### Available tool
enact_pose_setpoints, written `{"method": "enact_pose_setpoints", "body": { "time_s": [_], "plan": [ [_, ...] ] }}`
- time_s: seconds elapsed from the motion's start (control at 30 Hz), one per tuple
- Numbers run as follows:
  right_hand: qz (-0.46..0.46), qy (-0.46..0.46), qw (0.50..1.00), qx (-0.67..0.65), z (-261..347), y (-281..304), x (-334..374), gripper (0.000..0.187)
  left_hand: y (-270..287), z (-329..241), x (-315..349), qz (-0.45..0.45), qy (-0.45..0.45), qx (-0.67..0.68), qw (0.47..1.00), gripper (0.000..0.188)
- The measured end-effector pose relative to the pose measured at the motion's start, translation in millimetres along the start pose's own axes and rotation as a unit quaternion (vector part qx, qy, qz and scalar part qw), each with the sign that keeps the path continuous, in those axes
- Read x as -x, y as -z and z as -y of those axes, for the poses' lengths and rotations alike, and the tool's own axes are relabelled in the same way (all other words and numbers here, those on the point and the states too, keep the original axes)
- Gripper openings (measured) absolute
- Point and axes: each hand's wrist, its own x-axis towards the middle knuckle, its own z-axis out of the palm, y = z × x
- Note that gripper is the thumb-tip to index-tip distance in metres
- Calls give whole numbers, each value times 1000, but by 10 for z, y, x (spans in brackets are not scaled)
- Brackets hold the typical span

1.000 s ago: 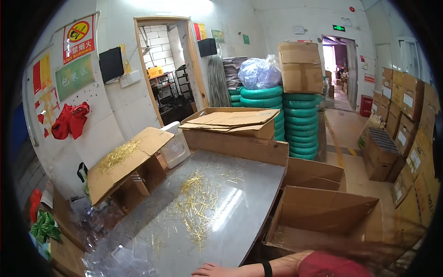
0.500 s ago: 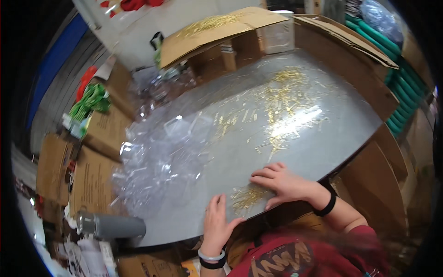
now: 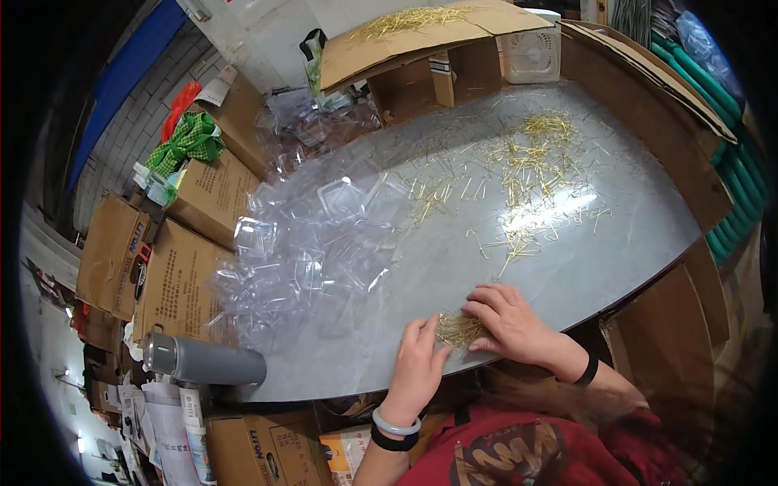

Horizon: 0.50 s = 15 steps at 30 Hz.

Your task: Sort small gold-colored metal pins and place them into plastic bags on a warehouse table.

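A small bundle of thin gold wire hooks (image 3: pixel 460 330) sits between my two hands at the near edge of the grey table (image 3: pixel 438 283). My left hand (image 3: pixel 417 362) presses against its left side, fingers together and thumb toward the wires. On the other side, my right hand (image 3: pixel 519 328) curves its fingers over the bundle's right end. Parts of the wires are hidden under the fingers. Farther out lies a loose, tangled heap of the same gold hooks (image 3: pixel 539 162), with scattered ones around it.
Clear plastic boxes (image 3: pixel 304 255) pile up on the table's left. A grey flask (image 3: pixel 219 362) is at the near left edge. Cardboard boxes (image 3: pixel 182 275) stand beyond that side. At the back are a cardboard shelf (image 3: pixel 405 93) with gold wires on top and a white fan (image 3: pixel 532 55).
My hands have come closer together, squeezing the spread gold hooks into a tighter bundle. The whole view has shifted, so the table sits farther right in it.
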Motion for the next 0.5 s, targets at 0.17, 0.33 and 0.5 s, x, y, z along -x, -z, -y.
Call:
{"method": "enact_pose_setpoints", "body": {
  "time_s": [0.17,0.33,0.5],
  "plan": [
    [66,62,996,-27,-78,-80,1,52,41,-156,-50,71,-101,-128,984,85],
    [37,-15,984,-176,-80,-39,60,42,-214,-40,-52,34,-116,-113,986,79],
    [-107,-151,975,-121,90,-111,308,50,-290,-149,-98,36,-141,-145,979,63]
  ]
}}
